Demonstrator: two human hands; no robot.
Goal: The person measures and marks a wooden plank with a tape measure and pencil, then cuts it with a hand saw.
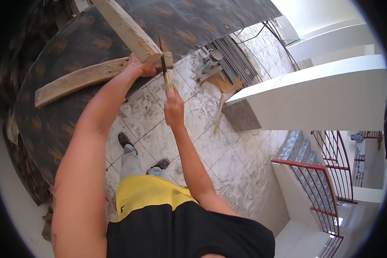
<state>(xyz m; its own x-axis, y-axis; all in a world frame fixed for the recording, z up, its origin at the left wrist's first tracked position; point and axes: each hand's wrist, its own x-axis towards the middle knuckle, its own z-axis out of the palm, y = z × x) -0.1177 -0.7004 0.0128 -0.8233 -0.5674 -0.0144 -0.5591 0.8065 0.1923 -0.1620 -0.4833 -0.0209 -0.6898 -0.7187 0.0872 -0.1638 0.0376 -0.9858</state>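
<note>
My left hand [138,67] grips the end of a thick pale wooden beam [125,26] where it crosses a curved weathered plank [79,79]. Both pieces lie on a large dark plywood sheet [60,47]. My right hand [173,107] holds a tool with a yellowish handle and a thin dark blade [163,64]. The blade points up and touches the cut end of the beam, just right of my left hand.
Dirty white floor tiles [210,150] lie under my feet. A power tool [210,60] and a broom [223,86] rest near a bundle of grey strips. A white wall ledge [314,94] juts in at right, with a red-railed stairwell [327,172] below it.
</note>
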